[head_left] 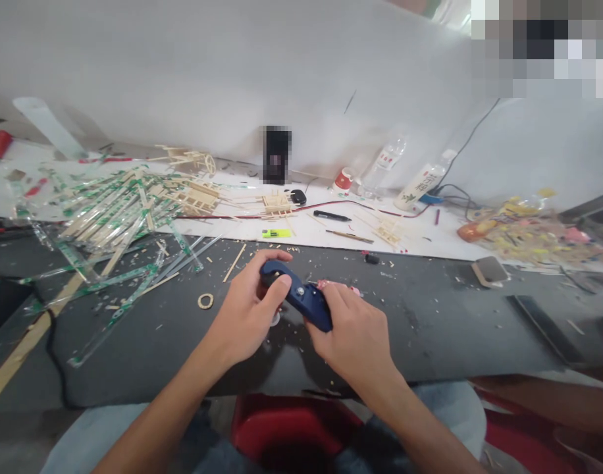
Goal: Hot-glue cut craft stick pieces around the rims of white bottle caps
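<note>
Between both hands, above the dark tabletop, is a dark blue handheld device (pixel 306 304) with a curved body and a small silver round part near its middle; it looks much like a game controller. My left hand (pixel 255 296) grips its upper left end, the thumb lying on the face. My right hand (pixel 353 322) wraps round the lower right end and hides part of it. Something small and pink (pixel 355 290) shows just behind my right fingers. A white ring-like piece (pixel 275 319) is partly visible below my left thumb. Left of that hand lies a small beige ring (pixel 205 301).
Plastic-wrapped wooden strips (pixel 108 210) are heaped on the left. Small wooden models (pixel 197 197), a yellow highlighter (pixel 276 233), a black pen (pixel 332 215) and a phone (pixel 278 157) stand or lie ahead. Bottles (pixel 424 181) and snack packaging (pixel 523 224) are at right.
</note>
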Demonstrator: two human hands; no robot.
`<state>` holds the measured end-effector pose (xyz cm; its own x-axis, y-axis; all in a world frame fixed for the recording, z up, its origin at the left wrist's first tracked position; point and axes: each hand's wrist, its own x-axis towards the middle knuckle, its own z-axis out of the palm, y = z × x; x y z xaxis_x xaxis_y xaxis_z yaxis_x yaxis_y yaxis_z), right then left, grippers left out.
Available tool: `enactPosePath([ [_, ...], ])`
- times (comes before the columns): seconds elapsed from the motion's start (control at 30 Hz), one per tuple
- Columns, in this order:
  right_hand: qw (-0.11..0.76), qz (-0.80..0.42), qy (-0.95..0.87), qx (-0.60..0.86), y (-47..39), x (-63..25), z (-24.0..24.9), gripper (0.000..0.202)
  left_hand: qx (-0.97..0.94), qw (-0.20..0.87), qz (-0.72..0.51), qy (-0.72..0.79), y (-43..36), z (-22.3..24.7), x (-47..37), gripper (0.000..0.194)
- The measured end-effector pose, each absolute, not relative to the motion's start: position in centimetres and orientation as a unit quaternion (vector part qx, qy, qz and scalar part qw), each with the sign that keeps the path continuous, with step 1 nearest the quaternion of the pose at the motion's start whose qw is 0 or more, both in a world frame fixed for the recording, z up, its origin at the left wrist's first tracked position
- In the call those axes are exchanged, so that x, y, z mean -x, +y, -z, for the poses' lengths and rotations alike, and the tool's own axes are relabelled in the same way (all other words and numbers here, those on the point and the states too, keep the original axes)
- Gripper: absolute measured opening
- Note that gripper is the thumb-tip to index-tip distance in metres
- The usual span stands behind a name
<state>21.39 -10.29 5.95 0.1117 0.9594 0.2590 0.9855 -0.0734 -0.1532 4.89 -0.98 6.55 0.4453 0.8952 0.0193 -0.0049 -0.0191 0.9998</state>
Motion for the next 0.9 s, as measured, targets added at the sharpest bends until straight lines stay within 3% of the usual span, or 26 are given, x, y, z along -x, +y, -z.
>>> enactPosePath([
  [0.17, 0.112, 0.061, -0.680, 0.722, -9.8, -21.3, -6.3, 0.010, -0.590, 0.568, -0.407, 0.404, -0.9, -5.2, -5.4, 0.011],
  [0.63, -0.009, 0.026, -0.685, 0.728, -7.6, -21.3, -7.0, 0.006, -0.544, 0.557, -0.405, 0.479, 0.1, -3.3, -6.5, 0.028],
  [0.9, -0.050, 0.045, -0.663, 0.746, -7.4, -22.3, -6.4, 0.011, -0.560, 0.572, -0.320, 0.507, 2.0, -0.8, -7.3, 0.035],
])
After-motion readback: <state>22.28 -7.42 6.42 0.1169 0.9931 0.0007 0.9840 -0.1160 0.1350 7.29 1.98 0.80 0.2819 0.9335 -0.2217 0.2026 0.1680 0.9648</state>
